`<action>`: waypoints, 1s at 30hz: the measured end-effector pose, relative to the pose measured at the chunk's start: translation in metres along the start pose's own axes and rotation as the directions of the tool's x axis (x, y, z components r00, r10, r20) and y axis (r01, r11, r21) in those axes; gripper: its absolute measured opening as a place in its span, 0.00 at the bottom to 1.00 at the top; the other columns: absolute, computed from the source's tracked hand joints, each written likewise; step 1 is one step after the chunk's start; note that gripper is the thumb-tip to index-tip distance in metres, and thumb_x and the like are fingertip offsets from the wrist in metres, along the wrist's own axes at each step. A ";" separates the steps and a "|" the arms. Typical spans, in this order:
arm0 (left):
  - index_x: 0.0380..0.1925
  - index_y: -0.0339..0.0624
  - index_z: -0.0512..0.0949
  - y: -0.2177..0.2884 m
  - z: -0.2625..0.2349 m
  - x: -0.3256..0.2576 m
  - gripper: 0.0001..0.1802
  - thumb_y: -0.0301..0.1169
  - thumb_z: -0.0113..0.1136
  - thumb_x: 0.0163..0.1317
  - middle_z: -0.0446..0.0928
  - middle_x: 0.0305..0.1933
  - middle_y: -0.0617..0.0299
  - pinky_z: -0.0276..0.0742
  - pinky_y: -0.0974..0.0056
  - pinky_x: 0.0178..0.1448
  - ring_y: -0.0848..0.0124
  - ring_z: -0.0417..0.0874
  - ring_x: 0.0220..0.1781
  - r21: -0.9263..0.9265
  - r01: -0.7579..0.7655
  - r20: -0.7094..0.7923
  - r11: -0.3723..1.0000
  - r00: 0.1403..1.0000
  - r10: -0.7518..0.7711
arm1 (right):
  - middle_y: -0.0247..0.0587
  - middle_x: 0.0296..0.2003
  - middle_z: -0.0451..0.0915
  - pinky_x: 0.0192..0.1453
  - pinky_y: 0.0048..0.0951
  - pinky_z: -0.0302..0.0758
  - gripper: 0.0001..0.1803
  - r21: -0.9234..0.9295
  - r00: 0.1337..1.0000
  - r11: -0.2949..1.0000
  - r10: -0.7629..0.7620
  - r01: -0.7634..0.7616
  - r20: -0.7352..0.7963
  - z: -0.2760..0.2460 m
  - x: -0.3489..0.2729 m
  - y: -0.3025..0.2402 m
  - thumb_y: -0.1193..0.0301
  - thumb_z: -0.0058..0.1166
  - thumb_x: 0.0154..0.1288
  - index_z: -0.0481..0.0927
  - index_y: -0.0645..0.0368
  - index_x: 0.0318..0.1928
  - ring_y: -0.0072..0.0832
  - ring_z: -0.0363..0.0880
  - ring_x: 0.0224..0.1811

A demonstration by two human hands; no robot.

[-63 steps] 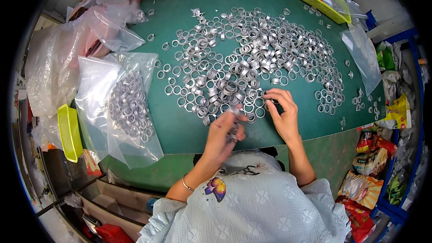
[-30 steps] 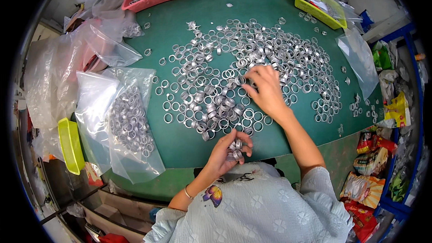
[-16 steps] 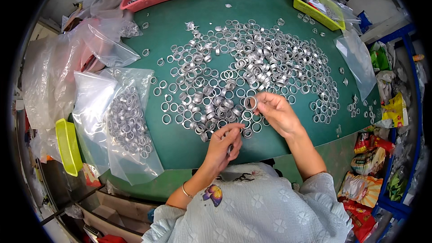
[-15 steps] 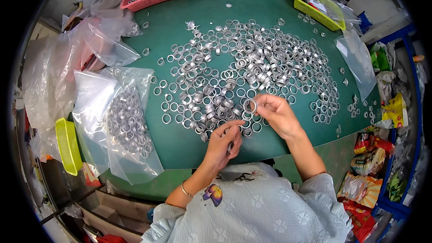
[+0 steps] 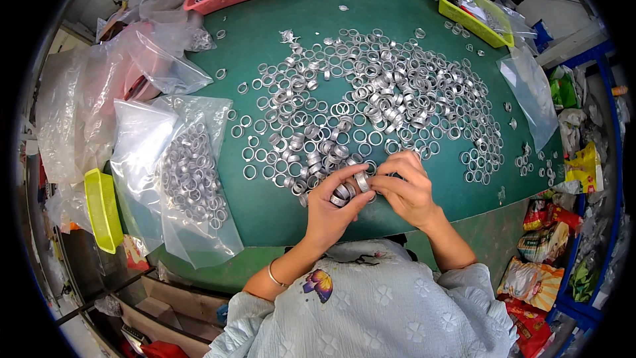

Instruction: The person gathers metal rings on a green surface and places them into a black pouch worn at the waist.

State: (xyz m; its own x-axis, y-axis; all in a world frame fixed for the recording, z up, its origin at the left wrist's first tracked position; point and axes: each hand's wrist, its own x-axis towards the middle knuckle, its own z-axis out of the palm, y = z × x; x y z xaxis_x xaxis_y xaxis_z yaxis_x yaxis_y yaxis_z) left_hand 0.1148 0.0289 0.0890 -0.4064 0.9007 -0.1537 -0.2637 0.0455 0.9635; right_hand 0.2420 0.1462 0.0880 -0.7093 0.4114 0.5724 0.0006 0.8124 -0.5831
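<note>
- Shiny metal rings [image 5: 371, 103] lie scattered over the round green bench [image 5: 278, 209].
- At its near edge, left hand [image 5: 329, 211] clamps a short stack of rings [image 5: 344, 191]; right hand [image 5: 405, 189] pinches one ring [image 5: 362, 181] against it.
- Half a second ago the hands were apart; now they meet.
- A clear bag of rings [image 5: 189, 176] overhangs the left edge.

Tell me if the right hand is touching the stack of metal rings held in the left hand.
Touching. The head view shows the right hand fingertips pressed on the stack of metal rings in the left hand.
</note>
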 end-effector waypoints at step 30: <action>0.38 0.39 0.78 -0.046 0.037 0.010 0.16 0.39 0.45 0.69 0.68 0.20 0.68 0.54 0.77 0.14 0.84 0.63 0.13 0.074 0.616 0.723 0.784 0.508 -0.467 | 0.38 0.61 0.63 0.68 0.53 0.52 0.18 -0.217 0.818 0.976 0.110 0.019 0.565 -0.012 0.008 0.056 0.61 0.62 0.52 0.80 0.50 0.44 0.46 0.53 0.68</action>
State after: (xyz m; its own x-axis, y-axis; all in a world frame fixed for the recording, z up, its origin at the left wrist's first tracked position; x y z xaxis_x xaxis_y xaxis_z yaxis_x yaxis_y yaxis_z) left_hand 0.1553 0.0519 0.0508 0.5497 0.7490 -0.3700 -0.3920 0.6224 0.6775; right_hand 0.2446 0.1994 0.0667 -0.9783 0.1917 0.0781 0.1399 0.8903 -0.4334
